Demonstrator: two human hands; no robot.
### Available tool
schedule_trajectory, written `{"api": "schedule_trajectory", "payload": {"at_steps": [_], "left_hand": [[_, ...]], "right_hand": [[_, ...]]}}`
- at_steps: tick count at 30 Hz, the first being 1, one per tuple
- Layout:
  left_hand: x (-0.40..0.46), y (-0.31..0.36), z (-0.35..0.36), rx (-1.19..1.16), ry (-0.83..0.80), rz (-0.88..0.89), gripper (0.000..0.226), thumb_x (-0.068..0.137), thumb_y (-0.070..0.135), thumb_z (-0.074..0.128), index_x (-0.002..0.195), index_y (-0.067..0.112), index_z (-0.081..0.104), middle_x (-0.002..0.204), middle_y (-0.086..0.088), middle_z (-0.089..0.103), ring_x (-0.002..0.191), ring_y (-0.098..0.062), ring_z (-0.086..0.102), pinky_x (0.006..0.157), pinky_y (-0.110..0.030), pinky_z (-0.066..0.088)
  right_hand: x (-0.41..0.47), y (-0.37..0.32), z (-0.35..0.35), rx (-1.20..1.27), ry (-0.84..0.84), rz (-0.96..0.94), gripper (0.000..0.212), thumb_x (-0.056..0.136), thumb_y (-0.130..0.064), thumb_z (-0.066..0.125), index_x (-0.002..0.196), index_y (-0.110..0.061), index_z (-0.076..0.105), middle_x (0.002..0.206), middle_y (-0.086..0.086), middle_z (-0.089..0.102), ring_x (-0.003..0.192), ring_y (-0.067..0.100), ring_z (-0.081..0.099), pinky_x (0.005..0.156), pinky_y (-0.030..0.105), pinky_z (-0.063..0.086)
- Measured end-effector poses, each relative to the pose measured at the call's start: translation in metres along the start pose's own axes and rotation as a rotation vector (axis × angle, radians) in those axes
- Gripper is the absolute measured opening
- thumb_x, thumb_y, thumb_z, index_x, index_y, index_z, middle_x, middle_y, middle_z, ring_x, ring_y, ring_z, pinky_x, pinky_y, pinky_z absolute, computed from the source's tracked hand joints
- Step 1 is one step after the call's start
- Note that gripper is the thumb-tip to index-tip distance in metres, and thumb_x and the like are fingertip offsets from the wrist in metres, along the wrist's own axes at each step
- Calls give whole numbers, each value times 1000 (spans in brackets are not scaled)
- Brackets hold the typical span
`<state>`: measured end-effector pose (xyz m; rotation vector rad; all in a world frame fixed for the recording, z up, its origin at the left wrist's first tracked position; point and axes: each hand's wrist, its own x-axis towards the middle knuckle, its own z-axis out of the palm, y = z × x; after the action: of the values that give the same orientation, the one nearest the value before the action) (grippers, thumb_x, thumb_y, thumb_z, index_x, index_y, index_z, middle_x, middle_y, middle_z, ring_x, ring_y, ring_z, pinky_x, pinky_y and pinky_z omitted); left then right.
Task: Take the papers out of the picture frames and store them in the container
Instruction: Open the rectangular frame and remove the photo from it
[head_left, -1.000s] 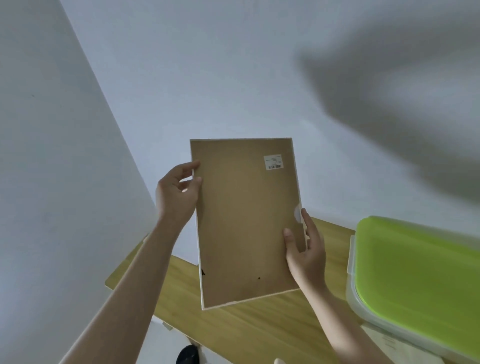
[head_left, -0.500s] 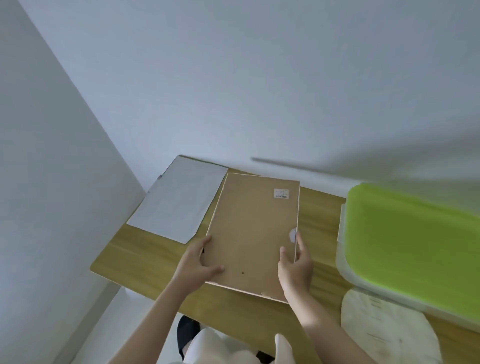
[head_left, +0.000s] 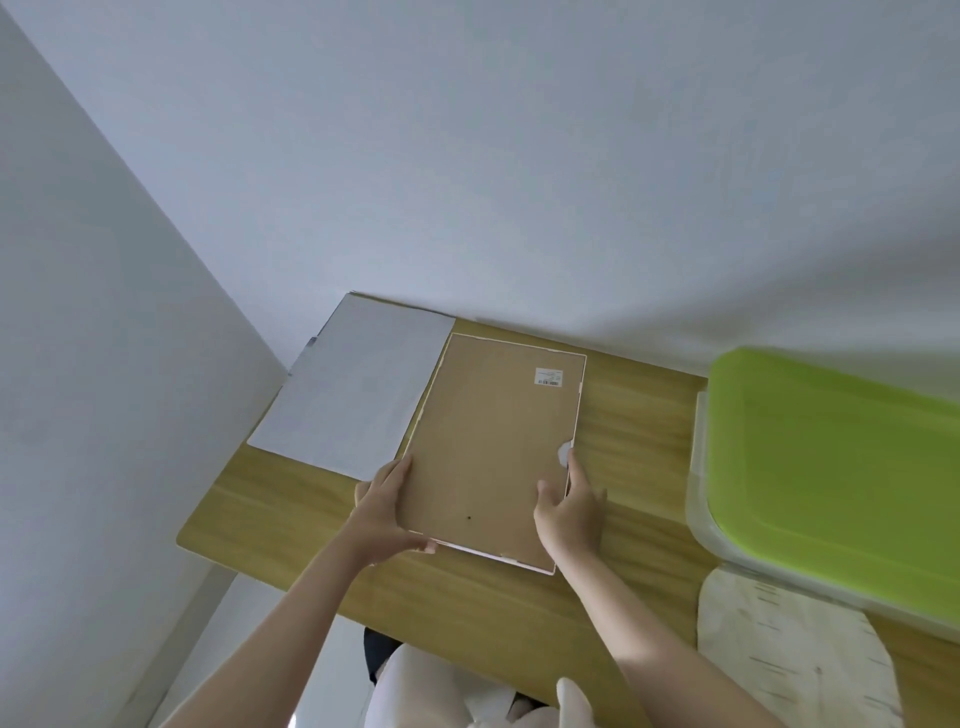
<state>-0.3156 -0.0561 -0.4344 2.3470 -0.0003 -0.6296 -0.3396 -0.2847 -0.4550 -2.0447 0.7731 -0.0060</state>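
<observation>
Far left on the wooden table: flat white sheet of paper, rectangular, matte, lying against the wall corner, its right edge just beside the frame

Left forearm bare, reaching up from lower left. Left hand at the frame's near-left corner, fingers curled along the left edge and tucked underneath, thumb lying along the bottom edge; gripping the frame

Centre: picture frame, back side up, brown fibreboard backing, smooth and dull, thin pale rim around it. Small white barcode sticker near the far-right corner, small dark dot near the near edge, pale semicircular notch on the right edge. Lying flat or nearly flat on the table, long side running away from the person; cannot tell whether the near edge fully rests on the wood

Right forearm bare, coming in from lower right. Right hand on the frame's right edge near the near corner, thumb on the backing, index finger stretched up along the rim to just below the notch; pinching the frame edge

Right: plastic container, clear body, glossy lime-green lid on top, rounded corners, well apart from both hands

Lower right, partly under the container: pale rounded board with birch-bark pattern
</observation>
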Motion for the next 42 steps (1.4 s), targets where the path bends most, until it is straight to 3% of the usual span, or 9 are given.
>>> {"api": "schedule_trajectory", "payload": {"at_steps": [4, 10, 14, 19, 28, 37, 42], "left_hand": [[3, -10, 5, -69, 82, 23, 118, 55, 27, 87, 148, 29, 14, 147, 19, 19, 114, -12, 20, 107, -32, 26], [2, -10, 14, -141, 210, 21, 103, 61, 25, 85, 145, 31, 24, 134, 28, 24, 113, -12, 22, 103, -29, 25], [0, -13, 22, -140, 278, -2, 95, 67, 29, 81, 144, 29, 26, 136, 22, 28, 113, -12, 23, 102, -30, 25], [-3, -12, 31, -175, 365, -32, 88, 72, 21, 77, 144, 21, 28, 144, 11, 29, 123, -18, 28, 106, -33, 26], [-1, -11, 31, -189, 372, -62, 87, 71, 20, 77, 143, 23, 28, 143, 9, 32, 127, -21, 29, 106, -35, 27], [-1, -8, 28, -176, 354, -94, 87, 70, 21, 78, 142, 24, 28, 140, 7, 34, 124, -21, 30, 102, -32, 28], [0, -9, 26, -172, 340, -86, 88, 69, 23, 78, 142, 24, 28, 139, 9, 35, 121, -19, 31, 101, -31, 29]], "right_hand": [[8, 5, -3, -171, -70, -107, 51, 88, -23, 62, 137, -18, 47, 96, 10, 45, 97, 29, 48, 84, 29, 39], [22, -2, -6, -216, -194, -86, 68, 84, -31, 67, 144, -21, 35, 111, 13, 41, 108, 30, 47, 96, 34, 41], [25, -8, -4, -260, -195, -100, 71, 80, -34, 70, 141, -18, 39, 118, 9, 35, 117, 29, 38, 98, 37, 41], [28, -16, -1, -375, -140, -193, 63, 73, -37, 76, 126, -13, 51, 118, 5, 35, 114, 27, 34, 89, 39, 44], [33, -16, -3, -375, -191, -196, 71, 68, -38, 79, 127, -12, 49, 122, 5, 34, 117, 28, 33, 92, 38, 42], [41, -32, -4, -248, -255, 30, 85, 57, -22, 88, 128, -6, 44, 132, 13, 30, 125, 31, 34, 99, 35, 37], [41, -31, -3, -196, -251, 45, 85, 56, -19, 88, 127, -8, 43, 132, 13, 30, 123, 31, 37, 99, 35, 38]]}}
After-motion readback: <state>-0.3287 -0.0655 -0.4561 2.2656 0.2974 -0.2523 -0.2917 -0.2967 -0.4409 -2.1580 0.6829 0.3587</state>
